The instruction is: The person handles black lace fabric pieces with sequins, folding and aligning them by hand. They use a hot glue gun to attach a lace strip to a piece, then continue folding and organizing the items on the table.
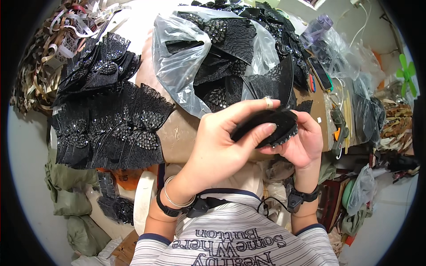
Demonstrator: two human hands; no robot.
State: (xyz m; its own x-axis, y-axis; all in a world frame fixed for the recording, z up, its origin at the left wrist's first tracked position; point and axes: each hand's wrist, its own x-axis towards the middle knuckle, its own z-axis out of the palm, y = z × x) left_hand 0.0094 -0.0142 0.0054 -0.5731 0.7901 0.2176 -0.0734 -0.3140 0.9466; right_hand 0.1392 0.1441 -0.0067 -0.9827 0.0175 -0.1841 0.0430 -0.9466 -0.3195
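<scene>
Pinched firmly b/w both hands: a curved blk piece w/ shiny beads on its lower R edge, held up over the table's near side. L hand is closed on it, thumb flat on the near face, fingers over the top; pale band round one finger. R hand has its R end, digits curled round it; exact fingertip contact partly hidden. Dark wristband on each wrist, plus light bangles on the L.

Just past L forearm: overlapping row of blk lace pcs w/ bead clusters; 2nd stack of similar pcs right behind. Orange/blk tool at table's R side, phone a bit farther. Mid-table, beyond the hands: open clear plastic bag w/ more beaded lace in it. Far L: heap of brown & white strips. Far R: purplish bottle & green fan.
</scene>
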